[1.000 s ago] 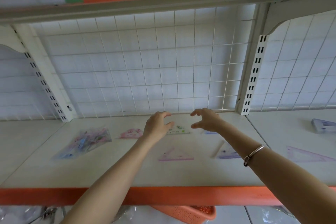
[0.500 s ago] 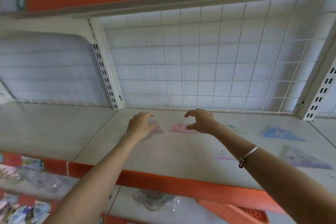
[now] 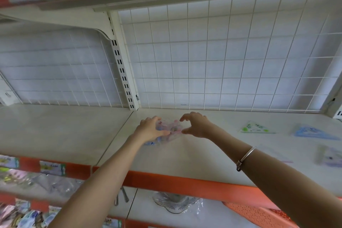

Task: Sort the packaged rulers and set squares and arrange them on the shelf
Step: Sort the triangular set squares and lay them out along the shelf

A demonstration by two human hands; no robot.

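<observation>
Clear packet [image 3: 171,132], laid near the back left corner of the shelf [image 3: 203,155], is gripped at its left end by the curled left hand [image 3: 149,129], the right hand [image 3: 196,126] cupped at its right end, grasp not discernible; green set square [image 3: 257,128] and blue set square [image 3: 312,132] are laid toward the back edge.

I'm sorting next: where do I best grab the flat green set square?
Likely by its long near edge, coming from the open front. The green set square lies flat on the shelf with nothing touching it, so pinch that edge, thumb on top; the wire grid stands behind it.
</observation>
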